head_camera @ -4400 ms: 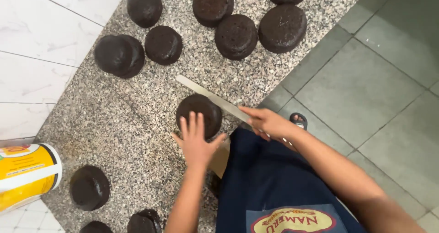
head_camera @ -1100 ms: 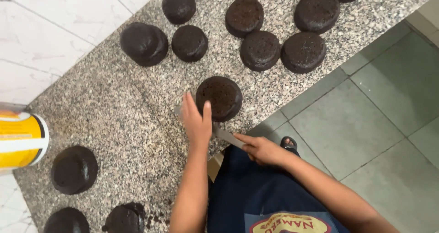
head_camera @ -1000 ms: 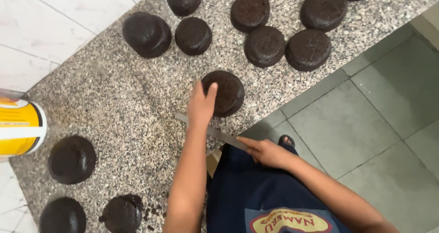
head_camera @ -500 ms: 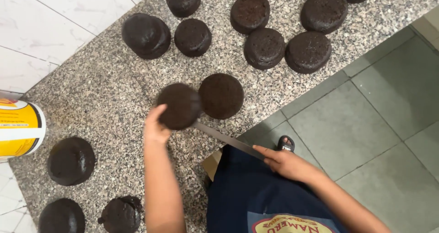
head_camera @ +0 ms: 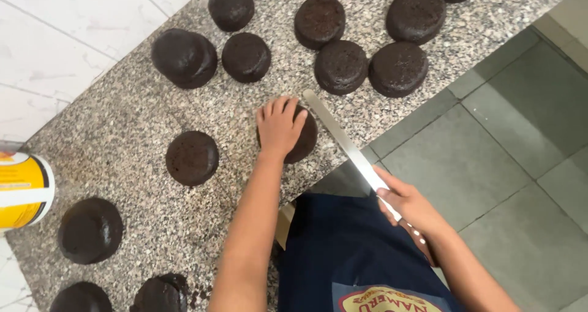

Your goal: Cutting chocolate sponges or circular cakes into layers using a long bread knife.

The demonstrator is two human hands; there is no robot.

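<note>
left hand (head_camera: pixel 279 125) spread flat on dark round cake (head_camera: pixel 301 141) near counter's (head_camera: pixel 122 140) front edge; right hand (head_camera: pixel 407 203) clasps long knife (head_camera: pixel 343 139), blade beside cake | progress: thin cake disc (head_camera: pixel 192 157) lies apart leftward; many cakes uncut, seemingly

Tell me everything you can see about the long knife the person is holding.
The knife has a long, straight, narrow blade that looks like pale bare metal, with a blunt squared tip. The right hand grips its handle, which the hand mostly hides. The blade lies low and slanted over the front edge of the granite counter, its tip right beside the dark round cake that the left hand presses flat.
</note>
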